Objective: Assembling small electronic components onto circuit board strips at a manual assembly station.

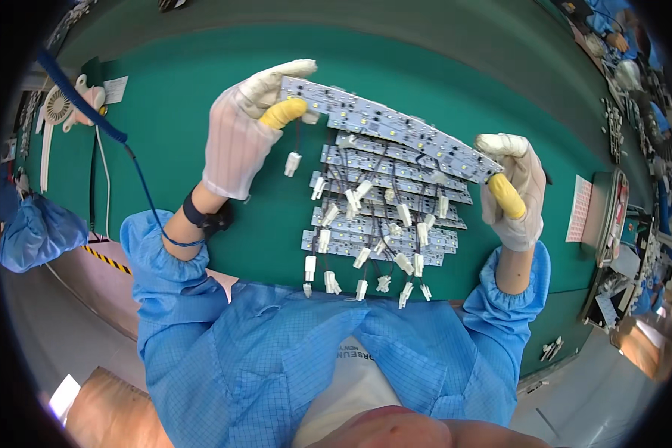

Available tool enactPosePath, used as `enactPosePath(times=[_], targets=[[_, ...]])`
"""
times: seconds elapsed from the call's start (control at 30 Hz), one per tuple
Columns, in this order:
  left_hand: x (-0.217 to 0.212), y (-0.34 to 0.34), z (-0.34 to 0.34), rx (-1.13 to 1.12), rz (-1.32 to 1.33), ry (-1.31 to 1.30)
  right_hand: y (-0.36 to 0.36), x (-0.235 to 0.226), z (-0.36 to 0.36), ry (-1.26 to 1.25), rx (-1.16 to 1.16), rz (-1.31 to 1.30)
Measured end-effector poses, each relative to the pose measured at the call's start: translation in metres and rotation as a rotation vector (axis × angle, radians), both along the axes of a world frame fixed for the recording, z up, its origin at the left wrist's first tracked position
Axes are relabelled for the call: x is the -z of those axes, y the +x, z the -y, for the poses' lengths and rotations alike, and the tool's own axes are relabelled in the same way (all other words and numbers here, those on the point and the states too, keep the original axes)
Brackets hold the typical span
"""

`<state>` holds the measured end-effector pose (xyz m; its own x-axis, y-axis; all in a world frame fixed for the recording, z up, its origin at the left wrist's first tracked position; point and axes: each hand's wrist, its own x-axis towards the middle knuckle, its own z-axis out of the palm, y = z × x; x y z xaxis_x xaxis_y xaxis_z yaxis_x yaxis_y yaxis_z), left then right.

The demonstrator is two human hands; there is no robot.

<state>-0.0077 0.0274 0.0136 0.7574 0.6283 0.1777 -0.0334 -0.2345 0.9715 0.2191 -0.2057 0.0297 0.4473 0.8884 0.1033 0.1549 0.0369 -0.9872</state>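
Note:
A long white LED circuit board [396, 125] is held up between my two gloved hands, tilted down toward the right. My left hand [250, 127] pinches its left end, a yellow finger cot on the thumb. On the right end, my right hand [514, 190] grips with fingers behind and a yellow-capped thumb in front. Below lies a stack of similar LED boards [440, 237], overlapping in rows. Dark wires with white plug connectors [362, 257] hang from them toward me. One white connector [293, 164] dangles near my left hand.
The boards lie on a green work mat [172, 67]. A small fan [58, 104] stands at the far left, near a blue coiled cord [82, 104] running to my left wrist. At the right are a pink-and-white sheet [579, 209] and a clear-sided tray [612, 216]. Another person's hand [617, 41] shows at upper right.

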Motion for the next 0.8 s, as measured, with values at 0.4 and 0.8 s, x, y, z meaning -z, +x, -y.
enactPosePath(times=[0.4,0.8], targets=[[0.006,-0.004,0.003,0.132,0.206,0.062,-0.001,-0.001,-0.005,-0.041,0.042,0.031],[0.001,0.007,0.003,-0.032,-0.132,-0.041,-0.016,-0.013,-0.003,0.060,-0.136,-0.200]])
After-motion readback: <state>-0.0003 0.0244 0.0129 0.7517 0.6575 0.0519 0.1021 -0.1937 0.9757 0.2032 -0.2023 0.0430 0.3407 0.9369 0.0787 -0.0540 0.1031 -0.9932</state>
